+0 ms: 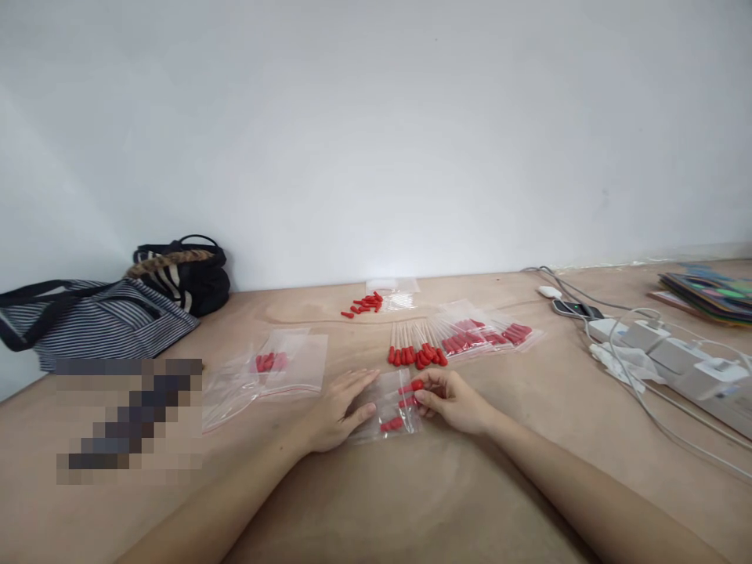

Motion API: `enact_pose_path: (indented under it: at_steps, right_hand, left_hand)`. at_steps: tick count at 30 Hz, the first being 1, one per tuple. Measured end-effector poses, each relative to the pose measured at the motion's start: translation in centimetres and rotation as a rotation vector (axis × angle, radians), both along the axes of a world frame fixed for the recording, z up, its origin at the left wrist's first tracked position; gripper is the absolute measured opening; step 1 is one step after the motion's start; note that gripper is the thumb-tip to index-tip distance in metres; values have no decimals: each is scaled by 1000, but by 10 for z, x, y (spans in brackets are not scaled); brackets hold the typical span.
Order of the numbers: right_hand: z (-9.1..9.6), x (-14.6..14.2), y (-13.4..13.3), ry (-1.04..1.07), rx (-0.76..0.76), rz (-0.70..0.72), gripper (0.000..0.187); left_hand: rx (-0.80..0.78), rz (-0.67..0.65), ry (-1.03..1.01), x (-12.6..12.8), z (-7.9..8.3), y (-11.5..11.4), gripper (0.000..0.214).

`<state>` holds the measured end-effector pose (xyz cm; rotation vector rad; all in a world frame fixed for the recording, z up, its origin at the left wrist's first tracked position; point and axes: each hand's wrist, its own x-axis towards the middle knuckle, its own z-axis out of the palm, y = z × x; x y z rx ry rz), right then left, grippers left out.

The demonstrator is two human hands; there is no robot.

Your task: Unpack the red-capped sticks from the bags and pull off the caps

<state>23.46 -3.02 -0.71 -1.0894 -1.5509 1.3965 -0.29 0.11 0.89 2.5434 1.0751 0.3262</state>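
My left hand (341,407) lies flat with fingers stretched out, pressing the left edge of a small clear zip bag (392,407) on the wooden table (411,501). The bag holds a few red caps. My right hand (450,399) pinches a red-capped piece (416,385) at the bag's mouth. Just beyond the hands lies a row of thin droppers with red bulbs (414,354), and to their right are filled clear bags of the same parts (487,333).
More clear bags with red caps (276,364) lie to the left, loose red caps (364,304) near the wall. Two bags (88,317) stand at the far left. A power strip with chargers and cables (675,360), a phone (576,309) and colourful books (710,294) are on the right.
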Motion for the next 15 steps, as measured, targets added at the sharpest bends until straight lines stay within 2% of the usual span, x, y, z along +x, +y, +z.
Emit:
enact_pose_path:
  at_steps: [2,4,10,15]
  right_hand:
    - [-2,-2,0,79,-101,-28,45]
    - [-3,-5,-1,127,-138,-38,48]
    - [-4,-12,-2,139,-137,-28,44]
    - [7,4,3,146,-134,-121,40]
  left_hand:
    - [5,-4,11,1,0,0,49]
    - [9,-3,18,1,1,0,48]
    - [5,7,16,1,2,-1,48]
    - [-20,14,-17,0,3,-1,46]
